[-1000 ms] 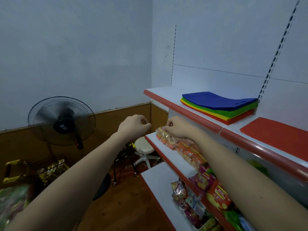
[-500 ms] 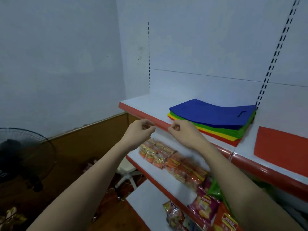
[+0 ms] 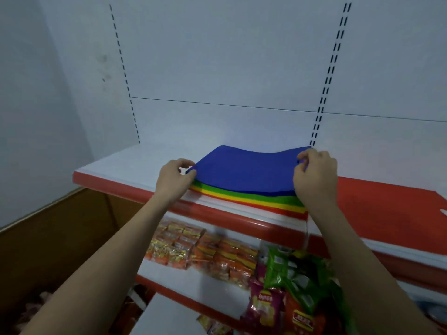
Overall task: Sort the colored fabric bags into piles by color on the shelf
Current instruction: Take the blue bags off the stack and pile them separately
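Note:
A flat stack of fabric bags lies on the top shelf (image 3: 125, 163). A blue bag (image 3: 244, 172) is on top, with green (image 3: 242, 193), yellow and red layers showing along the front edge beneath. My left hand (image 3: 175, 180) pinches the blue bag's left front corner. My right hand (image 3: 315, 177) pinches its right edge, near the back corner. A single red bag (image 3: 384, 209) lies flat on the shelf to the right of the stack.
The shelf has a red front lip (image 3: 217, 213) and a white back panel with slotted uprights. Left of the stack the shelf surface is bare white. Snack packets (image 3: 217, 255) fill the lower shelves. A brown wall panel is at the lower left.
Both hands rose from below the shelf edge and closed on the blue bag's two sides. The view swung right and came closer to the shelf; the fan left the picture.

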Tool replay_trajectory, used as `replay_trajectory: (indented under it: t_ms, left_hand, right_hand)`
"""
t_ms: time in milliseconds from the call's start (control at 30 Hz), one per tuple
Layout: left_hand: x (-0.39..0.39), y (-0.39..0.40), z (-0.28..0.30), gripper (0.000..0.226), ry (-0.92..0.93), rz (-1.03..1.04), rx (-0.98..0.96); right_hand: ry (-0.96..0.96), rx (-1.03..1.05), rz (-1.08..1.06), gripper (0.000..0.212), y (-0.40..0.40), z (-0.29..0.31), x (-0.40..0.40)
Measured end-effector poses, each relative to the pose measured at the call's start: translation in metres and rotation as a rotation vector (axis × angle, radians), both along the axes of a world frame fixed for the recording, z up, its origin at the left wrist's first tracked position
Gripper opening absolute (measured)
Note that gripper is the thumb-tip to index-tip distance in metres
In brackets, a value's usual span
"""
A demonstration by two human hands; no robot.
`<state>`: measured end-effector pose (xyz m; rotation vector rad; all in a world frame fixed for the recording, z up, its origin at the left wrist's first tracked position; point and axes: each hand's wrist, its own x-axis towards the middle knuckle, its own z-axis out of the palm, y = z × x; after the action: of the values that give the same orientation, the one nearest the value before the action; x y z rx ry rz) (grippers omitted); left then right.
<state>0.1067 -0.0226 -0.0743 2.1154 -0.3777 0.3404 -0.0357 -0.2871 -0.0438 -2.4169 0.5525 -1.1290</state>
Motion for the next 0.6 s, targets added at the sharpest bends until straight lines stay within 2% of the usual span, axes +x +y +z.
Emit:
replay_trajectory:
  t_ms: [67, 167, 300, 400, 600]
  left_hand:
    - [0.018, -0.010, -0.002, 0.032, 0.005, -0.004, 0.031]
    - [0.031, -0.023, -0.009, 0.039, 0.044, -0.053, 0.059]
    - [0.038, -0.028, -0.026, 0.046, 0.024, -0.062, 0.062]
    - [0.043, -0.028, -0.029, 0.050, 0.003, -0.054, 0.064]
    - [0.044, -0.028, -0.030, 0.055, 0.009, -0.083, 0.107]
  right_hand:
    - [0.061, 0.080, -0.122, 0.026, -0.010, -0.009, -0.002]
    - [0.080, 0.282, -0.106, 0.027, -0.013, -0.026, 0.000]
    - [-0.025, 0.409, -0.150, 0.027, -0.009, -0.039, 0.003]
    - [-0.076, 0.427, -0.181, 0.027, -0.005, -0.040, 0.003]
    - [-0.103, 0.322, -0.220, 0.019, 0.003, -0.041, -0.004]
